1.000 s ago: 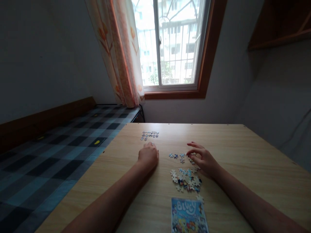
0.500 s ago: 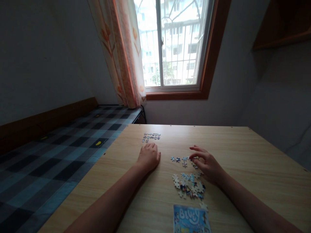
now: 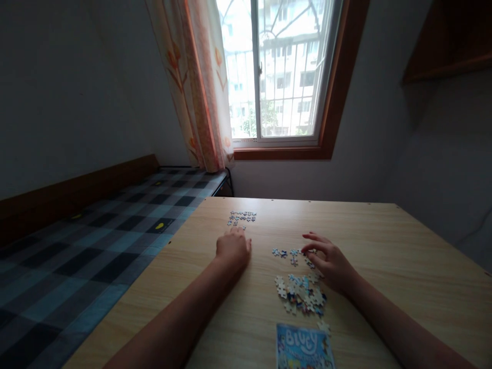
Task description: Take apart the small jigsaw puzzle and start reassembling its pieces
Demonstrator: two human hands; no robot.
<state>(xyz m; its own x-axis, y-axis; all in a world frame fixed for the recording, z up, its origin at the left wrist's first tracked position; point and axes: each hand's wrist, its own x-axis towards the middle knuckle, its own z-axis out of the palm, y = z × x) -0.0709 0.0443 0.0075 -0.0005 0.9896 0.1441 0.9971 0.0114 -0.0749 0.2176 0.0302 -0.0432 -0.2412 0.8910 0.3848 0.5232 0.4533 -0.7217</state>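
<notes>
My left hand (image 3: 232, 248) rests over the table with fingers bent down and the thumb apart. Just beyond its fingertips lies a single jigsaw piece (image 3: 244, 227), close to the small rows of jigsaw pieces (image 3: 243, 218). Whether a finger touches that piece is hard to tell. My right hand (image 3: 330, 261) hovers low over a loose line of jigsaw pieces (image 3: 294, 252), its fingers apart and nothing visibly held. The thumb and index finger are by the pieces at the line's right end, partly hiding them. Nearer me is a heap of jigsaw pieces (image 3: 302, 294), many face down.
A blue Bluey picture box or card (image 3: 303, 348) lies at the table's near side, with a stray piece (image 3: 324, 326) by its upper corner. The wooden table (image 3: 403, 256) adjoins a checked bed (image 3: 126, 236) on the left. A window (image 3: 286, 77) and curtain (image 3: 202, 102) are ahead.
My left hand has drawn slightly back and left, and one piece now shows beyond its fingertips. My right hand has hardly moved. The view has shifted slightly.
</notes>
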